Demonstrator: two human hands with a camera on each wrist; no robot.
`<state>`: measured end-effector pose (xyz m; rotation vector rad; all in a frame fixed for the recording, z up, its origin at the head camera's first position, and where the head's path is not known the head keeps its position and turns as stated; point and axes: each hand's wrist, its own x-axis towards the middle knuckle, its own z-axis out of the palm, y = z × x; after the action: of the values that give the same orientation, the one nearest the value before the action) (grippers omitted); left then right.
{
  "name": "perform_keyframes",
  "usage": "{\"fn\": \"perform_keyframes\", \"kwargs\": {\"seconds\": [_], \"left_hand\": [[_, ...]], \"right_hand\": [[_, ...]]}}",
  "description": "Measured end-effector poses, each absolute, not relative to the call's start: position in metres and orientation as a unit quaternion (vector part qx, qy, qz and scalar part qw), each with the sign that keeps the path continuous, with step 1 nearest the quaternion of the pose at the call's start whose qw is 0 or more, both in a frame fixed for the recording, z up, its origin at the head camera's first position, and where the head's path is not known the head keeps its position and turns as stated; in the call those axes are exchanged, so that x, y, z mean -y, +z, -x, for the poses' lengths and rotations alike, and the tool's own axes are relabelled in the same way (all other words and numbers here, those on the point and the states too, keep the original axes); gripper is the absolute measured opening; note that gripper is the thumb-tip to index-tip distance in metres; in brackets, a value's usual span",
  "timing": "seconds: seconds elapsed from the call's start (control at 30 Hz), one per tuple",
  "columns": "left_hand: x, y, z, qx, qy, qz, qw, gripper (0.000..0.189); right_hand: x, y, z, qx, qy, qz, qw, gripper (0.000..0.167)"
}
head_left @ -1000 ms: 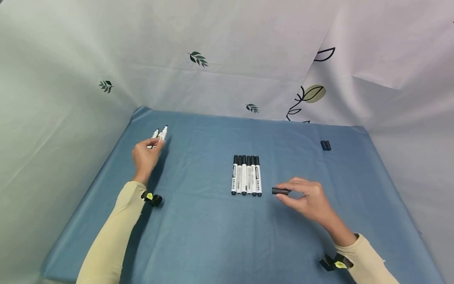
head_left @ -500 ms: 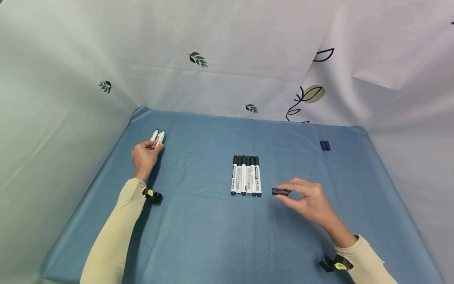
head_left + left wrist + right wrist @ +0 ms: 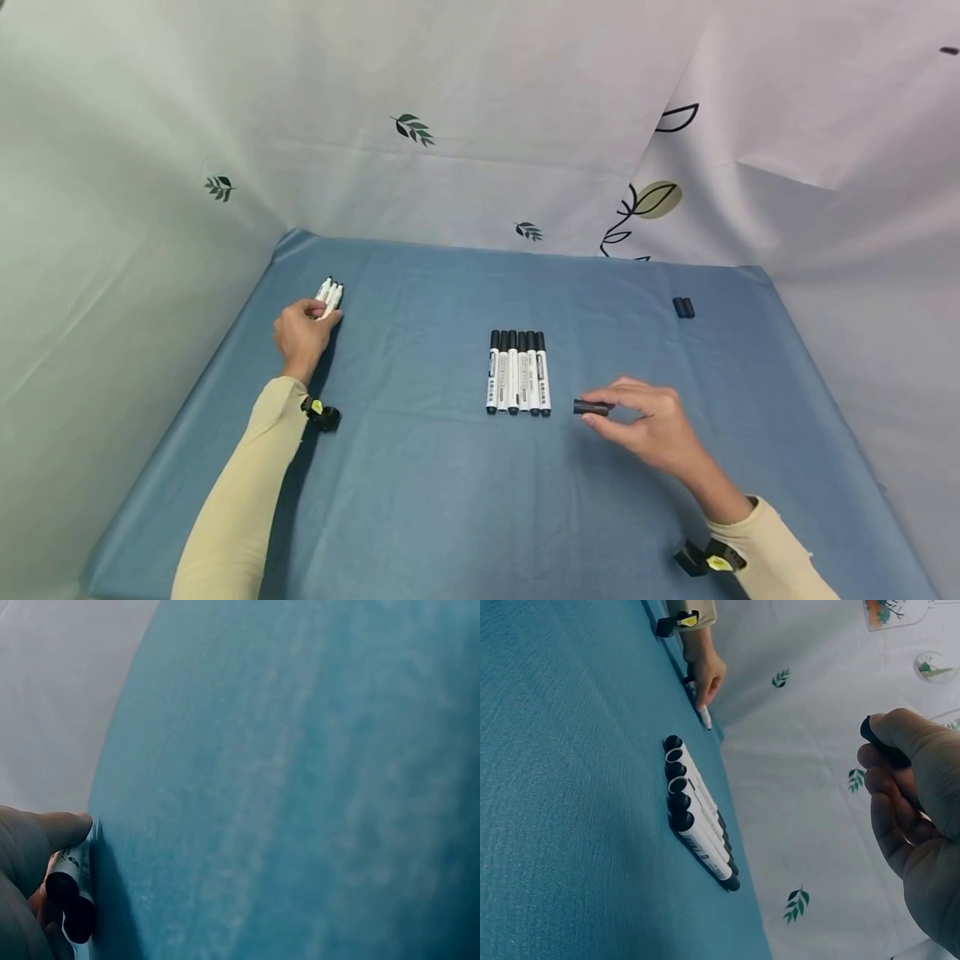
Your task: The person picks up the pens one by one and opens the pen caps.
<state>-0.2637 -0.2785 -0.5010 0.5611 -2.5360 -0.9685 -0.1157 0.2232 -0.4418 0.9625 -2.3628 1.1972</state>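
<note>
At the far left of the table, my left hand (image 3: 302, 335) pinches an uncapped white marker (image 3: 333, 300) with thumb and fingers. That marker lies side by side with other uncapped white markers, partly hidden by the hand. Dark marker ends (image 3: 79, 919) show below the thumb in the left wrist view. My right hand (image 3: 651, 421) pinches a black marker cap (image 3: 591, 407) over the right part of the table; the same cap (image 3: 881, 739) shows between thumb and index finger in the right wrist view.
Several capped white markers (image 3: 518, 375) lie in a tight row mid-table, left of my right hand. Two black caps (image 3: 683, 307) lie together at the back right. Blue cloth (image 3: 420, 492) covers the table, and a pale patterned curtain (image 3: 480, 167) stands behind it.
My left hand has lowered the marker beside the other uncapped ones, and its tip has moved slightly left and nearer. The right hand stays in place with the cap.
</note>
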Motion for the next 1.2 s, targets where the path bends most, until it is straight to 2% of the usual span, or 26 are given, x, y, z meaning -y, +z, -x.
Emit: {"fn": "perform_keyframes", "kwargs": {"seconds": [0.53,0.8,1.2], "left_hand": [[0.2825,-0.5023,0.2633,0.900,-0.335,-0.216,0.175,0.028],[0.2833,-0.5043,0.2616,0.896,-0.345,-0.209,0.187,0.030],[0.2855,-0.5054,0.2602,0.895,-0.346,-0.188,0.208,0.030]], "right_hand": [[-0.2239,-0.4457,0.1155,0.832,0.419,-0.329,0.155,0.034],[-0.2231,-0.4458,0.1147,0.844,0.408,-0.313,0.154,0.033],[-0.2254,-0.4474,0.1170,0.856,0.391,-0.283,0.184,0.031]]}}
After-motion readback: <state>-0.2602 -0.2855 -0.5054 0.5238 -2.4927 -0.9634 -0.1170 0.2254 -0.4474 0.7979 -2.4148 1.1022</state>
